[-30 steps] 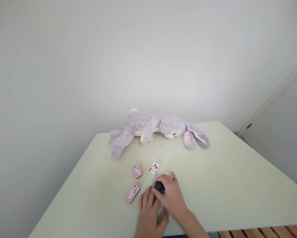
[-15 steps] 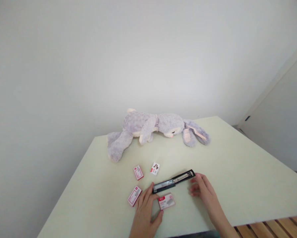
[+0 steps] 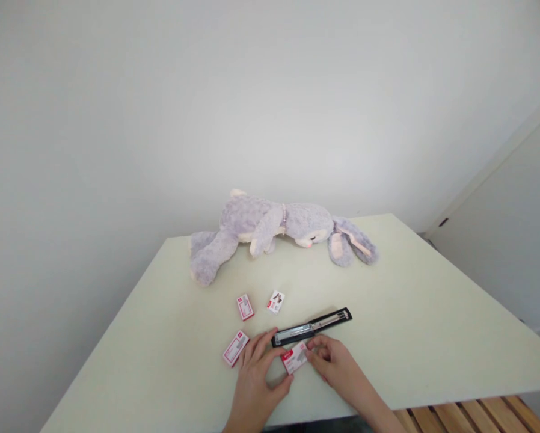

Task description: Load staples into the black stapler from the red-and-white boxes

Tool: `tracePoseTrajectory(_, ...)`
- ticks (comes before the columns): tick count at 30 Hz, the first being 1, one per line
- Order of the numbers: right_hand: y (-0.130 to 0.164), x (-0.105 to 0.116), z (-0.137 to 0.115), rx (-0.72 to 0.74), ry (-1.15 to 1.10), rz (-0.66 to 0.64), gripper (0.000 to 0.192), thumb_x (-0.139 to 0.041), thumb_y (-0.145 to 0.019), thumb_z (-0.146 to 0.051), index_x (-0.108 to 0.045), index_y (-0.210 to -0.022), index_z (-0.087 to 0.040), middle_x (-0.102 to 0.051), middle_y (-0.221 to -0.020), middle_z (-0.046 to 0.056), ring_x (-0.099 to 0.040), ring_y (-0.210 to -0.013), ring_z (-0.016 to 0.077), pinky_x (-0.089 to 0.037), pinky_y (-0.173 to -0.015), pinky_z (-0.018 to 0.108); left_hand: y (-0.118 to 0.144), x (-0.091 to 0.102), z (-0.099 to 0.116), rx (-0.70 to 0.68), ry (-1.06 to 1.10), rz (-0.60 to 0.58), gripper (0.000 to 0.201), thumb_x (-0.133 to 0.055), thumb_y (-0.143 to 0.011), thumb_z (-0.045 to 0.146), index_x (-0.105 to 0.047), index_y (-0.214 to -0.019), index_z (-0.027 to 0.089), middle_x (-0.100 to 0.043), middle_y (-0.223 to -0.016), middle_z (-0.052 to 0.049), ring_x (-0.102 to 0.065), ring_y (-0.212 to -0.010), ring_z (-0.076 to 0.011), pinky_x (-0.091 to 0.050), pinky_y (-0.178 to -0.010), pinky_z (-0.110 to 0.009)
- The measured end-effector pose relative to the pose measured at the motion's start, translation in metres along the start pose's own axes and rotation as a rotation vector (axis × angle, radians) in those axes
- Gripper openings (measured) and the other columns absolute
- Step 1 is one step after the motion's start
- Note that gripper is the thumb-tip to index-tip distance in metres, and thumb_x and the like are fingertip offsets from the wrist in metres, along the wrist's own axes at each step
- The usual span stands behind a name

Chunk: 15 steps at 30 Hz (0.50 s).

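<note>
The small box [image 3: 294,358] lies on the desk [image 3: 423,337] just before the opened stapler [image 3: 312,327], pinched at both ends between the fingers of the left hand [image 3: 252,379] and right hand [image 3: 337,368].

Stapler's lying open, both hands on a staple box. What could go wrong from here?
1. Both hands, left hand and right hand, pinch one small staple box near the table's front edge; a slip could drop it or spill staples.
2. The open stapler lies just behind the fingers; a knuckle could knock it.
3. Another box sits beside the left hand, easily nudged.
</note>
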State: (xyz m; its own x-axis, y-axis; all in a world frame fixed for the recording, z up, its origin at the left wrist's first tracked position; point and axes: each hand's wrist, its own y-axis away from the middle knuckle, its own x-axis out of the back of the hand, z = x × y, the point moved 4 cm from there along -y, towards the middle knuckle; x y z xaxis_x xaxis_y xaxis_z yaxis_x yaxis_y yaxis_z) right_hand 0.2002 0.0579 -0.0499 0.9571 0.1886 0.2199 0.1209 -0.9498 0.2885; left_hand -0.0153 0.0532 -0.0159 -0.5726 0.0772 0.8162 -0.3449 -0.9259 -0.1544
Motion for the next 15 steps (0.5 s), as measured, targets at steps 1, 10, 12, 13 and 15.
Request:
tracePoseTrajectory(1,0.0,0.001,0.0,0.019,0.014,0.015,0.031,-0.061,-0.091,-0.048,-0.064,-0.094,-0.017,-0.045,-0.054,-0.008,-0.039,-0.049,0.0112,-0.027,-0.05,0.023,0.0,0.0,0.001,-0.005,-0.002,0.013,0.046,-0.077,-0.075,0.019,-0.072,-0.118,0.035,-0.053,-0.153,0.0,-0.047,-0.138,-0.0319,-0.04,-0.114,-0.055)
tracePoseTrajectory(10,-0.005,-0.01,0.001,0.011,-0.049,-0.082,0.037,-0.061,-0.091,-0.053,-0.061,-0.08,-0.018,-0.05,-0.06,-0.006,-0.039,-0.054,0.0112,-0.026,-0.053,0.023,-0.001,0.002,0.002,0.007,0.028,0.047,0.043,-0.083,-0.075,0.021,-0.073,-0.115,0.035,-0.059,-0.147,0.0,-0.05,-0.135,-0.031,-0.044,-0.112,-0.053)
tracePoseTrajectory(12,-0.005,-0.003,0.003,0.007,-0.036,-0.075,0.038,-0.061,-0.092,-0.054,-0.061,-0.08,-0.018,-0.048,-0.059,-0.007,-0.037,-0.052,0.0105,-0.024,-0.051,0.023,0.0,0.003,0.001,0.004,0.037,0.053,0.04,-0.084,-0.076,0.023,-0.073,-0.114,0.034,-0.06,-0.146,0.0,-0.051,-0.135,-0.0302,-0.045,-0.112,-0.052)
tracePoseTrajectory(13,-0.005,0.002,0.005,0.001,-0.018,-0.068,0.038,-0.06,-0.092,-0.054,-0.061,-0.081,-0.018,-0.048,-0.058,-0.007,-0.036,-0.05,0.0104,-0.023,-0.05,0.023,0.0,0.003,0.001,0.001,0.04,0.057,0.038,-0.083,-0.077,0.024,-0.073,-0.113,0.034,-0.06,-0.146,-0.001,-0.052,-0.134,-0.0298,-0.046,-0.111,-0.051)
tracePoseTrajectory(15,-0.001,0.013,0.005,-0.014,0.043,-0.039,0.038,-0.058,-0.093,-0.055,-0.061,-0.081,-0.018,-0.048,-0.056,-0.007,-0.038,-0.049,0.011,-0.024,-0.049,0.023,0.0,0.005,0.0,-0.007,0.043,0.062,0.035,-0.082,-0.079,0.025,-0.074,-0.112,0.033,-0.061,-0.145,-0.001,-0.054,-0.133,-0.0289,-0.047,-0.111,-0.05)
